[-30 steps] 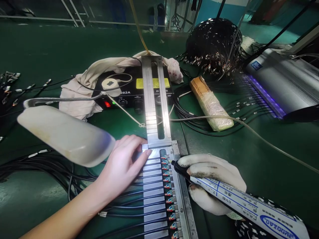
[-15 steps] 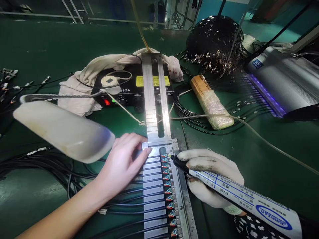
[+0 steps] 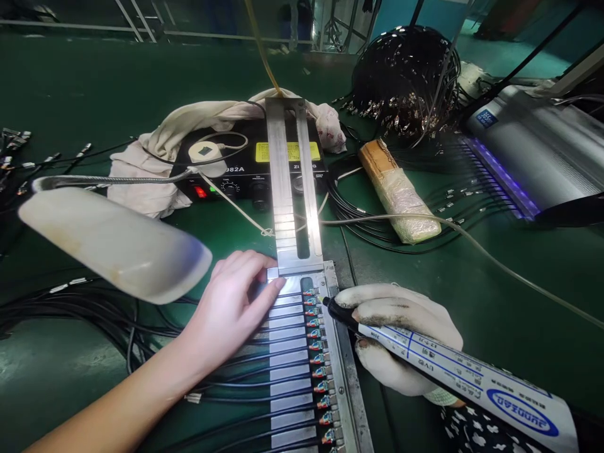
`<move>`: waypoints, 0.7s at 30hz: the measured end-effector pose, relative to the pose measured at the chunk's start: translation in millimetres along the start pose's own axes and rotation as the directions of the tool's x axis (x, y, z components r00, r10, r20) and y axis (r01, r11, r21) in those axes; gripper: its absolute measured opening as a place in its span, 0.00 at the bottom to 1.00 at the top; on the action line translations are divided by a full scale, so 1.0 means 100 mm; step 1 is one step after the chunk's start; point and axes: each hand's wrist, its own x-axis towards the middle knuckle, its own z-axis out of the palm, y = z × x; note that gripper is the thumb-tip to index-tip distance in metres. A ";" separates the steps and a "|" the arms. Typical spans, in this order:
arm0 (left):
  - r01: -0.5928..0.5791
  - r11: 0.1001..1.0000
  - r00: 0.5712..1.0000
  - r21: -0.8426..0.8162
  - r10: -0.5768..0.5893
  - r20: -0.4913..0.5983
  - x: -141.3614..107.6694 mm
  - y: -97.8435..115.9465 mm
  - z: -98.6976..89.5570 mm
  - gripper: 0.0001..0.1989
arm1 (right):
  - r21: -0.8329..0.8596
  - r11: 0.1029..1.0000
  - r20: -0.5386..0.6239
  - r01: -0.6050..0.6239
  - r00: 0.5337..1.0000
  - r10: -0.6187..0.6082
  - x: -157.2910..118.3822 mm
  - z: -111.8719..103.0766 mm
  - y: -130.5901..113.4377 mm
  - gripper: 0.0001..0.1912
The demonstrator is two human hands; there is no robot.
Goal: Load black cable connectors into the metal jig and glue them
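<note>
My bare left hand (image 3: pixel 236 302) grips the upper left edge of a metal fixture (image 3: pixel 290 371), thumb on top and fingers bent round its corner. Several black cables (image 3: pixel 287 382) lie side by side across the fixture, their exposed colored wires and metal connectors lined up near its right rail. In a stained white glove, my right hand (image 3: pixel 401 333) is closed round a black and white tube labelled as UV glue (image 3: pixel 462 384). The tube's tip is at the connectors near the top of the row. A slotted metal plate (image 3: pixel 283 189) extends upward from the fixture.
A white lamp head (image 3: pixel 117 242) hangs at left. Behind the plate stands a black control box (image 3: pixel 236 182) with a cloth (image 3: pixel 146 173). At right are a wrapped block (image 3: pixel 401 195), a cable bundle (image 3: pixel 406 82) and a silver machine (image 3: pixel 542 145) with violet light.
The tube's tip has moved slightly down the row of connectors, from the first towards the second. My left hand keeps its hold on the fixture. The view has shifted slightly.
</note>
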 end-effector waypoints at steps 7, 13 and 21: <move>0.003 1.000 1.000 -0.002 -0.003 0.002 0.01 0.01 0.00 0.09 | -0.004 1.000 0.002 0.004 1.000 -0.004 0.00 0.01 0.01 0.15; -0.003 1.000 1.000 -0.004 0.003 0.000 0.00 0.01 -0.01 0.08 | 0.007 1.000 -0.001 0.008 1.000 -0.008 0.01 0.00 0.01 0.14; -0.006 1.000 1.000 -0.004 0.006 0.004 0.01 0.02 -0.01 0.09 | -0.007 1.000 -0.028 -0.010 1.000 0.010 0.05 0.01 0.02 0.13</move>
